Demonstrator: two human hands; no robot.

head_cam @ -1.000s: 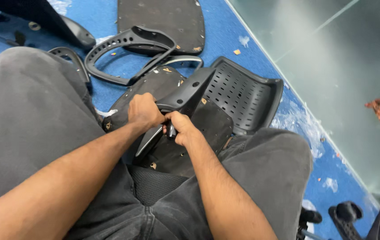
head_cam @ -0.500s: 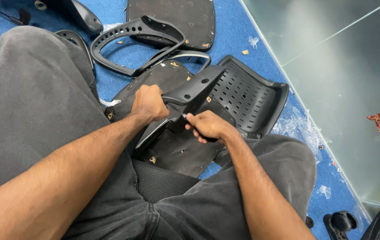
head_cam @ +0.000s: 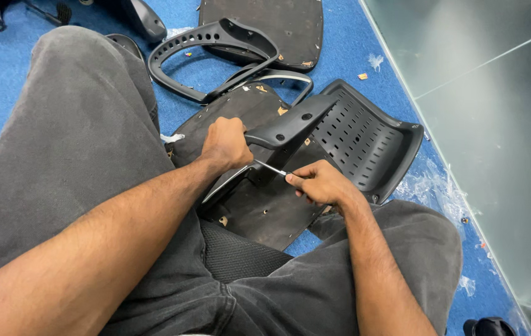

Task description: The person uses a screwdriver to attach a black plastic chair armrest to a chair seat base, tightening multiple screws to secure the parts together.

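We brace the black chair bracket (head_cam: 290,127) over the seat base (head_cam: 259,199) between our knees with our left hand (head_cam: 225,146) curled tight, our right hand (head_cam: 318,183) pinching a thin metal tool (head_cam: 270,168) at its underside, so the bracket seems not yet freed.

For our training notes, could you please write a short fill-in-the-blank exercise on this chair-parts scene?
1. The carpet under the chair parts is ____.
2. The right hand holds a thin metal tool by its ____ end.
3. The left hand has its grip on the black ____ bracket.
4. The perforated backrest shell lies to the ____ of both hands.

Missing words: blue; near; plastic; right
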